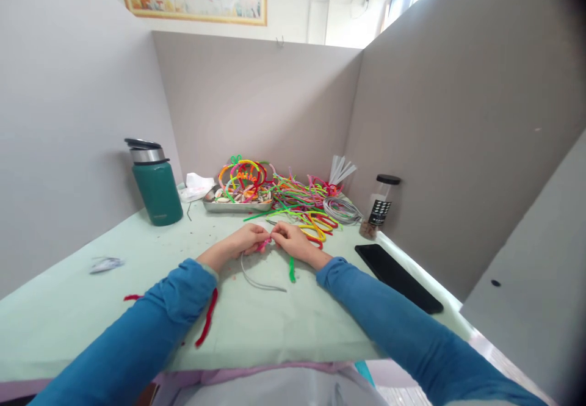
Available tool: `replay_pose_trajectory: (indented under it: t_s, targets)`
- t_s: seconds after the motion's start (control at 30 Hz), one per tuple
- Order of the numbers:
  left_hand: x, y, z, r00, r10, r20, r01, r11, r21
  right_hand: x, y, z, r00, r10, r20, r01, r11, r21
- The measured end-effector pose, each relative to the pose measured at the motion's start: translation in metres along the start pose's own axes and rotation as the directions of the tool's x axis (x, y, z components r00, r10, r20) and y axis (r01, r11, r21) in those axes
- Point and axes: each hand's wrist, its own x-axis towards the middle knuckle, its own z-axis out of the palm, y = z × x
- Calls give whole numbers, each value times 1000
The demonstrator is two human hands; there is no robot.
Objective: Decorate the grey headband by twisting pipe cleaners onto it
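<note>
Item: small pink piece point(263, 246), centre of table point(256, 339), between the hands, mostly hidden by fingers. L hand point(249, 239): thumb and fingers clamped on it. R hand point(293, 239): fingertips drawn together at its R end, apparently pinching it too. Risk: pc. is tiny, so a slack pinch or uneven pull could let it slip or bend.

Grey wire point(256, 282) curves out below L hand; cannot tell if attached. Poss. snag if a wrist catches it. Green strip point(292, 270) lies loose nr. R wrist; red strip point(208, 317) by L sleeve point(190, 290), nr. front edge: sleeve drag could sweep it off.

Beyond: yellow/red bent strips point(318, 229) close behind R hand, approx. in tangling range of the strip pile point(297, 192). Tray point(238, 208) heaped; a bump could spill contents. Green bottle point(158, 192), far L, lid seems raised: spill hazard if knocked.
</note>
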Motion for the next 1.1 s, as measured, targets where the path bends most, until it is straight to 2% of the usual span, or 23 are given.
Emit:
replay_pose_trajectory:
  t_s: [0.2,0.37,0.77,0.93,1.0,1.1]
  targets:
    - [1,0,3,1000,23,2,-23,1000,3,1,1,1,1000,9,1,-9,1000,-8]
    - [-6,8,5,999,40,11,-40,999,19,1,1,0,1000,1,-7,-1,1000,1]
    - [-6,10,9,1000,-7,15,8,1000,-29,1,4,1,1000,-28,-3,28,1000,-5]
    - [-8,14,11,1000,-20,-17,19,997,-74,1,6,2,1000,-17,-4,17,999,27]
    - [-7,16,12,998,-50,-26,46,993,-109,1,7,2,1000,-5,-13,5,999,39]
    - [-4,24,11,985,-171,34,175,958,-226,4,7,2,1000,4,-31,-2,997,72]
